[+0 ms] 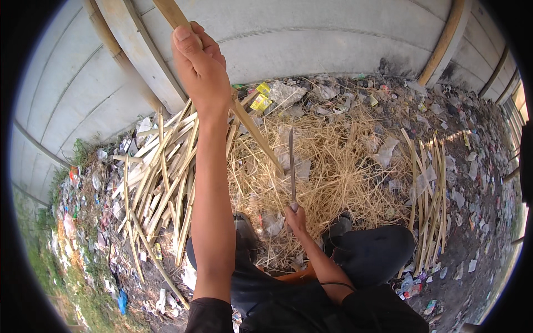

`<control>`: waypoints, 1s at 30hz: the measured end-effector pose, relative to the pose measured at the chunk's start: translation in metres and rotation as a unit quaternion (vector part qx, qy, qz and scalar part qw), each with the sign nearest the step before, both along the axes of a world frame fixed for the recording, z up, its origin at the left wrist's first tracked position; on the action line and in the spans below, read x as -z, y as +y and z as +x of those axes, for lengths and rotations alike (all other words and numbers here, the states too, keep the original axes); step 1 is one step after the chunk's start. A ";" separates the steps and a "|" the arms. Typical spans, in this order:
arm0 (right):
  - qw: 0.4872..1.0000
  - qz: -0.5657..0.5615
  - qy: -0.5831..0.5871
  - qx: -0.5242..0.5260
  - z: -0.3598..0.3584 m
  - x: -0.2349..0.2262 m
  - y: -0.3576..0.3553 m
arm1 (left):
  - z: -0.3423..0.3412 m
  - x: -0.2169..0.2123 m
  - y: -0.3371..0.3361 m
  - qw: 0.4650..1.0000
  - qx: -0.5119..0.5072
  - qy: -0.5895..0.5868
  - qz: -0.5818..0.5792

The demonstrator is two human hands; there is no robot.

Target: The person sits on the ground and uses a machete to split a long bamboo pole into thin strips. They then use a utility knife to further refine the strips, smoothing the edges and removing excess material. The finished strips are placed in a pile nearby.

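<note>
Left hand, upper left, clamped on bamboo strip; right hand, lower centre, on knife. Best: strip steady, strokes shallow.

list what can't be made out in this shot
Head view, all items:
Held strip: upper end cut off by the top edge; middle hidden by the left hand.
Knife: handle mostly covered by the right hand.
Strip pile: partly behind the left forearm.
Litter: many pieces too small to identify.
</note>
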State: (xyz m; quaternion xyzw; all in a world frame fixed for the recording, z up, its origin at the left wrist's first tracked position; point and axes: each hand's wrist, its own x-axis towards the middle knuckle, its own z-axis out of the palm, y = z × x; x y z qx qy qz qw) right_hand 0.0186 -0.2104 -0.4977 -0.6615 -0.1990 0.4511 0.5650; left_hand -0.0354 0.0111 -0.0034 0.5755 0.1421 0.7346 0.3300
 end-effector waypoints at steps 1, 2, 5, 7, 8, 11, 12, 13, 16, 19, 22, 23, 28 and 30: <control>0.999 0.031 0.019 0.025 0.001 -0.019 0.010 | -0.003 0.002 0.001 1.000 0.003 -0.012 -0.008; 0.996 0.061 0.039 0.049 0.001 -0.049 0.018 | -0.008 0.005 0.002 1.000 0.005 -0.023 -0.018; 0.978 0.172 0.079 0.084 0.003 -0.086 0.039 | -0.022 0.005 0.001 1.000 -0.013 -0.023 -0.015; 0.967 0.216 0.091 0.097 0.002 -0.072 0.039 | -0.024 0.004 -0.002 0.999 -0.010 -0.027 -0.018; 0.984 0.149 0.044 0.084 -0.003 -0.051 0.035 | -0.024 0.004 -0.004 0.999 -0.006 -0.029 -0.020; 0.998 -0.028 -0.057 0.029 -0.019 0.027 0.010 | -0.025 0.003 -0.004 0.999 -0.018 -0.023 -0.034; 0.996 -0.071 -0.062 -0.002 -0.021 0.029 -0.001 | -0.027 0.004 -0.003 0.999 -0.020 -0.032 -0.037; 0.991 -0.115 -0.067 -0.032 -0.021 0.031 -0.004 | -0.030 0.005 -0.003 0.998 -0.021 -0.041 -0.040; 0.997 -0.075 -0.020 -0.024 -0.024 0.001 -0.001 | -0.040 0.009 0.000 0.998 -0.027 -0.039 -0.050; 0.998 0.043 0.008 0.035 -0.012 -0.020 0.019 | -0.037 0.007 0.000 0.998 -0.012 -0.040 -0.038; 0.985 0.141 0.091 0.044 -0.006 -0.081 0.038 | -0.044 0.011 0.002 0.999 -0.015 -0.035 -0.029; 0.981 0.171 0.070 0.060 -0.004 -0.091 0.042 | -0.043 0.011 0.002 0.999 -0.013 -0.034 -0.026; 0.994 0.078 -0.036 0.071 -0.010 -0.011 0.027 | -0.034 0.008 -0.002 0.999 -0.012 -0.033 -0.041; 0.989 -0.119 -0.087 -0.013 -0.015 0.010 0.006 | -0.034 0.009 -0.002 0.998 -0.014 -0.042 -0.043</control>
